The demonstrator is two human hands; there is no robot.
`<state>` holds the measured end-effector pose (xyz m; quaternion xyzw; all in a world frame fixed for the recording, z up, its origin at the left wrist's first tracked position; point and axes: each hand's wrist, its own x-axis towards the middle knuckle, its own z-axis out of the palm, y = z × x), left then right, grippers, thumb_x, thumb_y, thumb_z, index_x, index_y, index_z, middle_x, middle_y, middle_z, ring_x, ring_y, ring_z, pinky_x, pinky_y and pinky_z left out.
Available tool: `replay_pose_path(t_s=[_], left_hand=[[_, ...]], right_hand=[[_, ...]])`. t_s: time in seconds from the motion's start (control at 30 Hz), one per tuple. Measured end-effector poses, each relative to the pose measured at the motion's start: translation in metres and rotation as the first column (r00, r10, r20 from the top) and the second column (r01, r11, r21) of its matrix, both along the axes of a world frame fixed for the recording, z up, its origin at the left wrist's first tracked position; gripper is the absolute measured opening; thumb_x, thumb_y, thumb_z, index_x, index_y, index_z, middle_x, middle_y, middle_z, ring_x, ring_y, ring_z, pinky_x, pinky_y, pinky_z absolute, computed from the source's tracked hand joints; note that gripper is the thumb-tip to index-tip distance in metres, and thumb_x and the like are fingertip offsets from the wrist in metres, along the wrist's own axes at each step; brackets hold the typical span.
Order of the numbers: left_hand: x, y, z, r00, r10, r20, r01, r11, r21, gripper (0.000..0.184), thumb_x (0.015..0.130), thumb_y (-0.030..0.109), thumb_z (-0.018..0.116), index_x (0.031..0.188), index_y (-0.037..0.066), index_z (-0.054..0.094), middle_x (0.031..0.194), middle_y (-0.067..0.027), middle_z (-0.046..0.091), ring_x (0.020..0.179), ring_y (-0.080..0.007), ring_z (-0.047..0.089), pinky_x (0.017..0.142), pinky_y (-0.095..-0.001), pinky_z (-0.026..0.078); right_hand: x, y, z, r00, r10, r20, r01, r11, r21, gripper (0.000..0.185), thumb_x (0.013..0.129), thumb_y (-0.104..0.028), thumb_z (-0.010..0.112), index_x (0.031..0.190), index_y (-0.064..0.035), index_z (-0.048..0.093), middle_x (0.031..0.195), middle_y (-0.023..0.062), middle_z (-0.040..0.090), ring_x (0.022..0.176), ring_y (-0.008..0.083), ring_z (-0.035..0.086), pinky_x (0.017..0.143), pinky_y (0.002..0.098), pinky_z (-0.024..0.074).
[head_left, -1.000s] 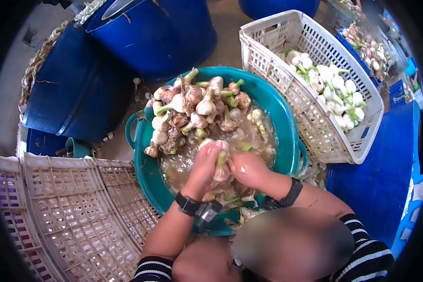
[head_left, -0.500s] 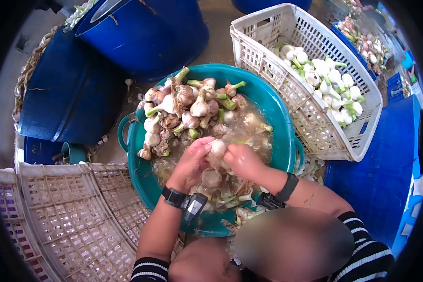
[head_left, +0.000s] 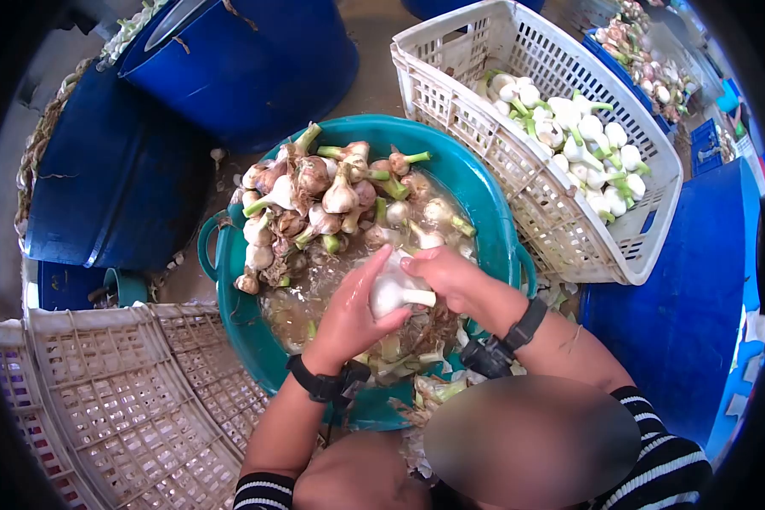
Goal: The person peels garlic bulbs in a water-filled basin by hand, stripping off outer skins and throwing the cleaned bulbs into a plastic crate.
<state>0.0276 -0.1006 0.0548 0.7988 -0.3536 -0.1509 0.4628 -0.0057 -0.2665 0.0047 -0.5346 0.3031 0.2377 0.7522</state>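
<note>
A white garlic bulb (head_left: pixel 388 293) with a short pale stem lies in my left hand (head_left: pixel 353 310), whose fingers and thumb curve round it. My right hand (head_left: pixel 447 274) is closed at the bulb's upper right side, its fingertips pressed to it. Both hands are over a teal tub (head_left: pixel 484 183) of cloudy water. Unpeeled garlic bulbs (head_left: pixel 314 200) with brown skins and green stems are heaped at the tub's upper left. Wet peelings (head_left: pixel 391 357) float near my wrists.
A white crate (head_left: pixel 484 140) holding clean white garlic (head_left: pixel 591 140) stands at the upper right. Another crate (head_left: pixel 119 382) is at the lower left. Blue barrels (head_left: pixel 255 72) stand behind the tub, and a blue container (head_left: pixel 671 297) is at the right. More garlic (head_left: pixel 646 64) lies beyond.
The bulb has turned in my hands, and its stem now points right. My left hand has opened wider round it. The surroundings have shifted slightly left in view.
</note>
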Motion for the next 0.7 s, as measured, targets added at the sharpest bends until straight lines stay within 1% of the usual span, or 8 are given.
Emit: replay_pose_path(t_s=[0.17,0.2,0.23,0.27,0.37,0.5,0.6,0.7], left_hand=[[0.012,0.01,-0.03,0.945,-0.109,0.308,0.118,0.993,-0.013,0.039,0.073,-0.008,0.058,0.11,0.002,0.054,0.129,-0.0193,0.045,0.108,-0.0289,0.052,0.092,-0.0359,0.041],[0.011,0.008,-0.035,0.984,0.093,-0.155,-0.135,0.949,-0.286,0.031,0.077,-0.005,0.056,0.108,0.003,0.054,0.129,-0.0171,0.045,0.11,-0.0271,0.052,0.092,-0.0357,0.041],[0.011,0.007,-0.036,0.777,0.148,-0.612,-0.462,0.795,-0.394,0.024,0.081,-0.003,0.054,0.105,0.003,0.054,0.13,-0.0149,0.045,0.111,-0.0253,0.051,0.093,-0.0356,0.041],[0.015,0.01,-0.031,0.53,-0.098,-0.842,-0.642,0.602,-0.474,0.016,0.089,0.006,0.049,0.105,0.006,0.052,0.128,-0.0122,0.047,0.111,-0.022,0.051,0.094,-0.0369,0.042],[0.025,0.027,-0.04,0.16,-0.188,-0.969,-0.794,0.559,-0.24,0.018,0.092,0.021,0.046,0.104,0.009,0.053,0.112,-0.0068,0.057,0.102,-0.0183,0.056,0.087,-0.0347,0.048],[0.033,0.056,-0.064,-0.049,-0.349,-0.936,-0.832,0.533,-0.155,0.021,0.092,0.028,0.046,0.098,0.011,0.056,0.092,-0.0011,0.062,0.078,-0.0144,0.06,0.065,-0.03,0.051],[0.027,0.044,-0.043,-0.081,-0.153,-0.985,-0.835,0.549,-0.017,0.027,0.087,0.038,0.046,0.09,0.013,0.056,0.074,0.0031,0.056,0.054,-0.0106,0.046,0.043,-0.0231,0.032],[0.032,0.052,-0.041,-0.072,0.012,-0.997,-0.848,0.525,0.068,0.027,0.086,0.036,0.043,0.089,0.013,0.056,0.074,0.0032,0.055,0.053,-0.0104,0.045,0.043,-0.0233,0.032]], right_hand=[[-0.008,0.001,0.024,0.983,-0.125,0.133,0.08,0.95,0.303,0.028,0.094,-0.024,0.042,0.11,-0.0033,0.052,0.096,0.0058,0.059,0.085,0.0132,0.057,0.064,0.0259,0.0481],[-0.009,0.005,0.025,0.938,-0.147,0.315,0.053,0.956,0.289,0.027,0.094,-0.023,0.042,0.109,-0.0031,0.053,0.098,0.0056,0.058,0.087,0.0131,0.056,0.07,0.0263,0.0466],[-0.01,0.009,0.026,0.859,-0.162,0.486,0.028,0.962,0.272,0.026,0.094,-0.022,0.042,0.108,-0.0029,0.054,0.1,0.0053,0.057,0.09,0.013,0.055,0.076,0.0267,0.0452],[-0.017,0.004,0.037,0.79,0.097,0.605,-0.074,0.995,-0.063,0.025,0.094,-0.021,0.044,0.106,-0.0025,0.055,0.111,0.0052,0.052,0.098,0.0138,0.05,0.085,0.0274,0.0402],[-0.032,-0.005,0.044,0.491,0.368,0.79,-0.082,0.922,-0.378,0.023,0.093,-0.018,0.046,0.106,-0.0022,0.057,0.118,0.0045,0.047,0.105,0.0148,0.047,0.087,0.0274,0.0382],[-0.029,-0.042,0.084,0.612,-0.341,0.713,0.219,0.94,0.261,0.028,0.093,-0.018,0.04,0.11,0.0013,0.053,0.104,0.0096,0.059,0.096,0.0178,0.057,0.087,0.0322,0.044],[-0.027,-0.062,0.064,0.639,-0.428,0.639,0.237,0.9,0.366,0.027,0.092,-0.017,0.042,0.108,0.0024,0.053,0.1,0.0102,0.061,0.092,0.0184,0.058,0.082,0.0318,0.0469],[-0.025,-0.063,0.04,0.698,-0.435,0.569,-0.208,0.637,0.742,0.03,0.089,-0.025,0.046,0.101,0.0012,0.055,0.094,0.0087,0.059,0.092,0.0199,0.057,0.08,0.0328,0.0458]])
